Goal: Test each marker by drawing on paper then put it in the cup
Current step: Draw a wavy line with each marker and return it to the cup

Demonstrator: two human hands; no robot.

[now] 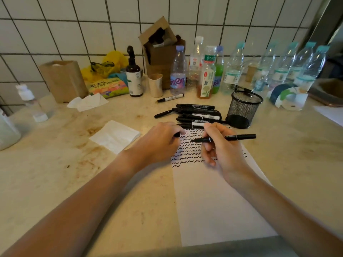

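My right hand (220,149) pinches an uncapped black marker (232,138), its tip pointing left over the white paper (213,201). Rows of black squiggles (189,147) cover the paper's far part. My left hand (159,140) rests curled at the paper's left edge and holds a small black piece, likely the cap (176,135). A pile of black markers (196,114) lies just beyond the paper. The black mesh cup (243,108) stands to the right of the pile; I cannot see what is inside it.
One marker (170,98) lies apart behind the pile. Folded tissue (116,135) sits to the left. Several plastic bottles (230,71), a brown pump bottle (133,78), a paper cup (155,85), a cardboard box (161,51) and a tape roll (285,96) line the tiled wall.
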